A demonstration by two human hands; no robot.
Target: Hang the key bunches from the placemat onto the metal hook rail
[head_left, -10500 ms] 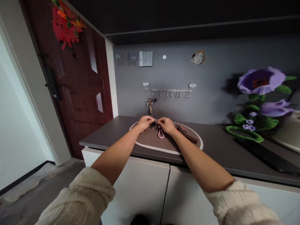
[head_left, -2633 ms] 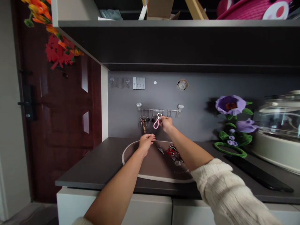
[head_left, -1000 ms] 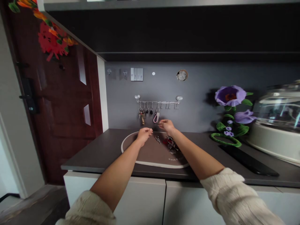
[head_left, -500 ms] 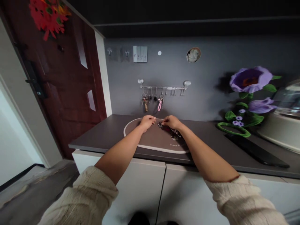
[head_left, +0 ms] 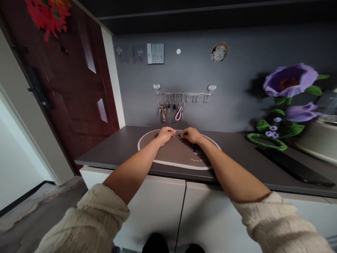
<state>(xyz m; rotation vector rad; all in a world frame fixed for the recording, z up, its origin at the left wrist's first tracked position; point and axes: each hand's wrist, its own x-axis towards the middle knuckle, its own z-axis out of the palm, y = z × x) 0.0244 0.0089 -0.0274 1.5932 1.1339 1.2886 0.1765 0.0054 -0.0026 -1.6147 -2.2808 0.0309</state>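
Observation:
My left hand [head_left: 165, 135] is over the back part of a brown mat [head_left: 171, 154] with a pale border. Its thumb and fingers are pinched together, and whatever small thing they hold is too small to name. Just to the right, my right hand [head_left: 192, 135] pinches a metal keychain [head_left: 180, 137] that sticks out from the fingertips towards my left hand. Dark parts show below the right hand, partly hidden by the wrist. A narrow gap separates the two hands.
A clear hook rail [head_left: 184, 93] on the grey wall carries several keys and a pink strap [head_left: 178, 113]. On the right stand a purple flower ornament [head_left: 289, 82], a long black object [head_left: 295, 168] and a pale appliance [head_left: 316, 140]. A dark red door [head_left: 65, 88] is at left.
The view has tilted down slightly. Both hands stay close together over the mat, and the metal keychain shows more plainly between them.

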